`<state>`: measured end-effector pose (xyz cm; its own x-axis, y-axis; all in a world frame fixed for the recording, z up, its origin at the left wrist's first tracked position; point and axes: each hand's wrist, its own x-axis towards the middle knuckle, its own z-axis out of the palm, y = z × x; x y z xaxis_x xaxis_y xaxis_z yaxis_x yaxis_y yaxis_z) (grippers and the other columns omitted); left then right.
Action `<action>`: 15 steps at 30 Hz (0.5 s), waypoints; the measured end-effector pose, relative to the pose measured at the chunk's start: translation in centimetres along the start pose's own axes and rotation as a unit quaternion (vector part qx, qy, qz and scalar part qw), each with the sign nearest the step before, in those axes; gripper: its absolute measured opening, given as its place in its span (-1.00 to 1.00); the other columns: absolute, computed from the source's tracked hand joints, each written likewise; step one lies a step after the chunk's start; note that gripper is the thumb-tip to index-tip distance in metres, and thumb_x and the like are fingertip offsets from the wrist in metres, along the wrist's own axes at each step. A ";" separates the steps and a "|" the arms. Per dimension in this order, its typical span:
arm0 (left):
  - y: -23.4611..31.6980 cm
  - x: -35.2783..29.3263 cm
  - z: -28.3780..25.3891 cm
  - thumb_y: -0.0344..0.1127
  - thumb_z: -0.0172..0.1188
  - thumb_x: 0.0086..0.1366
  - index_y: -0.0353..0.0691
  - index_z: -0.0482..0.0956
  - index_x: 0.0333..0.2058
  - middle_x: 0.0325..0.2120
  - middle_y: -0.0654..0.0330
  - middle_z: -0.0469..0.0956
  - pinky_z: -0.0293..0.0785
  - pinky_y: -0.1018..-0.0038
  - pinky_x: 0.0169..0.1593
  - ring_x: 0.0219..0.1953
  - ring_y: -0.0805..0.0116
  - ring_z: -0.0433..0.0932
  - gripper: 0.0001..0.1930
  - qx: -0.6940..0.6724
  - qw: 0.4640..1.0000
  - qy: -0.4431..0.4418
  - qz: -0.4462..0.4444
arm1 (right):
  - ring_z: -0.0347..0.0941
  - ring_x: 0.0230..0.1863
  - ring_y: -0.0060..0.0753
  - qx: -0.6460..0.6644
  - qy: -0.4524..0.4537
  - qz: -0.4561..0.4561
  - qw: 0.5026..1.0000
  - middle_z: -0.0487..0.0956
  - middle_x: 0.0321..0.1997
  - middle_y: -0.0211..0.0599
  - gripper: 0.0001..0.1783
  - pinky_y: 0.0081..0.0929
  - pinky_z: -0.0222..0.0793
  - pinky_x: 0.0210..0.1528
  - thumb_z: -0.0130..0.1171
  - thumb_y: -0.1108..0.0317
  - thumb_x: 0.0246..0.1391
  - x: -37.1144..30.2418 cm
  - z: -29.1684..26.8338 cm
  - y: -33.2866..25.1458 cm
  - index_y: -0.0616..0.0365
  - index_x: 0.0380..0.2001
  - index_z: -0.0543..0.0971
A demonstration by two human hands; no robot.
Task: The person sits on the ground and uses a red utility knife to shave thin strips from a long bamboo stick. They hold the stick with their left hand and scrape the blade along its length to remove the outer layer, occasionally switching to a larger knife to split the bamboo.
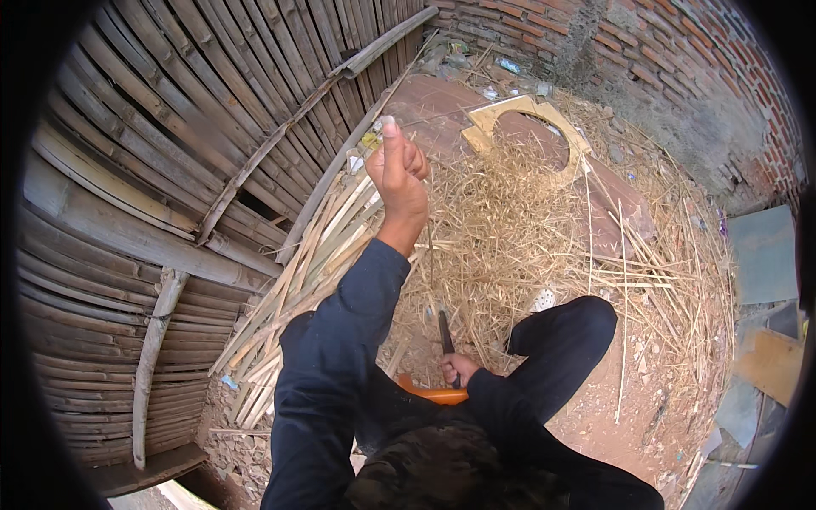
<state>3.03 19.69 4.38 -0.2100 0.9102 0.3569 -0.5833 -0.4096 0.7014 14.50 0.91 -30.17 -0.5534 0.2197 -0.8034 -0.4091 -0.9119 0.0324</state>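
My left hand (399, 174) is raised in front of me, its fingers curled and its thumb pointing up. A thin bamboo strip (430, 246) runs down from beside the curled fingers toward my lap; the grip on it is partly hidden. Low between my knees, my right hand (460, 370) is closed around a narrow dark knife-like tool (446, 333), which points away from me. Under that hand lies a curved orange object (440, 395), partly covered by my clothing. Pale, curly shavings (489, 229) heap up on the ground beyond my hands.
Long split bamboo strips (280, 314) lie along the left, beside a bamboo-slat wall (170, 110). Farther off, a yellowish board (489, 119) with a round cutout rests on a brown sheet (425, 102). A brick wall (671, 68) closes the back; flat panels (763, 255) stand right.
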 end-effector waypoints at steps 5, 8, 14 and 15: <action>0.2 1.0 -1.5 0.12 -0.22 0.43 -0.04 0.04 -0.71 -0.81 0.41 -0.07 -0.13 0.52 -0.62 -0.76 0.54 -0.12 -0.44 0.013 1.000 -0.022 -0.010 | 0.10 -0.83 -0.62 0.005 0.130 -0.193 0.973 0.21 -0.75 -0.52 -0.83 -0.59 0.02 -0.80 -0.06 0.42 0.15 -6.7 5.7 3.7 0.07 -0.53 0.30; 0.6 1.1 -2.6 0.13 -0.22 0.42 -0.04 0.04 -0.71 -0.80 0.40 -0.05 -0.13 0.51 -0.60 -0.74 0.54 -0.11 -0.44 0.015 1.000 -0.014 -0.016 | 0.19 -0.80 -0.62 -0.096 0.136 -0.435 0.885 0.30 -0.70 -0.48 -0.87 -0.56 0.10 -0.77 0.00 0.36 0.21 -11.6 11.7 2.1 0.15 -0.41 0.38; 0.8 0.7 -2.1 0.13 -0.15 0.40 -0.05 0.06 -0.71 -0.80 0.40 -0.05 -0.13 0.52 -0.59 -0.73 0.54 -0.10 -0.44 0.000 1.000 0.018 -0.014 | 0.29 -0.77 -0.56 -0.223 0.113 -0.705 0.664 0.35 -0.66 -0.43 -0.87 -0.47 0.14 -0.75 -0.02 0.40 0.20 -12.9 17.7 1.1 0.20 -0.24 0.45; 0.7 0.7 -1.7 0.13 -0.16 0.40 -0.05 0.06 -0.71 -0.80 0.40 -0.04 -0.13 0.52 -0.59 -0.73 0.54 -0.10 -0.44 0.017 1.000 0.012 -0.015 | 0.26 -0.80 -0.54 -0.326 0.145 -0.703 0.615 0.35 -0.67 -0.43 -0.89 -0.46 0.12 -0.77 -0.03 0.41 0.19 -8.7 14.5 0.8 0.19 -0.26 0.45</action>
<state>1.11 20.20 4.06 -0.2116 0.9232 0.3209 -0.5627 -0.3835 0.7323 8.45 3.29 -14.54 0.2067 0.9654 0.1589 0.0949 0.1419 -0.9853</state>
